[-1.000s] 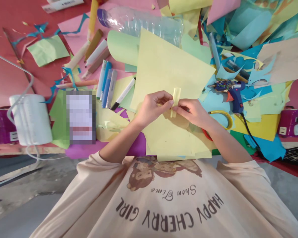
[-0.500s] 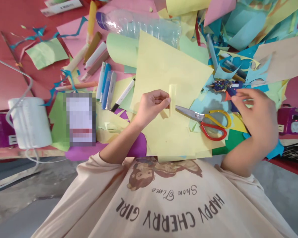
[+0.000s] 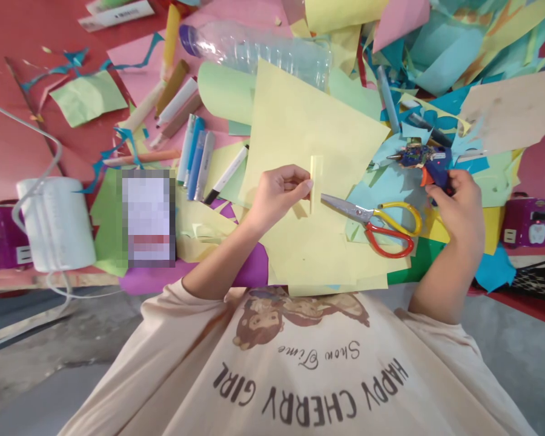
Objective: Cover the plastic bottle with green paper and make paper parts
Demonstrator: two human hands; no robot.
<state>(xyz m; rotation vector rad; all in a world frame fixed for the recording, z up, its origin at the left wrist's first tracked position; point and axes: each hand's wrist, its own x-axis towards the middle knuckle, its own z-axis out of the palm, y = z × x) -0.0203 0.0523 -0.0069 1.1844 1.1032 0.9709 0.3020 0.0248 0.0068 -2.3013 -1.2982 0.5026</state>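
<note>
My left hand [image 3: 285,192] pinches a narrow folded strip of pale yellow paper [image 3: 317,184], held upright over a large pale yellow sheet [image 3: 320,115]. At the right, my right hand [image 3: 458,203] is closed around the handle end of a dark blue glue gun [image 3: 429,160] with an orange trigger; its nozzle points left. Between the hands lie scissors [image 3: 367,218] with one yellow and one red handle loop, their blades resting on the yellow paper.
Several markers [image 3: 195,157] lie left of the sheet, beside a phone [image 3: 148,218] with a blurred screen. A clear plastic bottle [image 3: 258,51] lies at the back. Paper scraps [image 3: 454,54] pile up at the back right. A white corded device [image 3: 57,224] stands far left.
My right hand has come down onto the glue gun's handle and closed on it. The glue gun has shifted slightly. My left hand and the paper strip stay in place.
</note>
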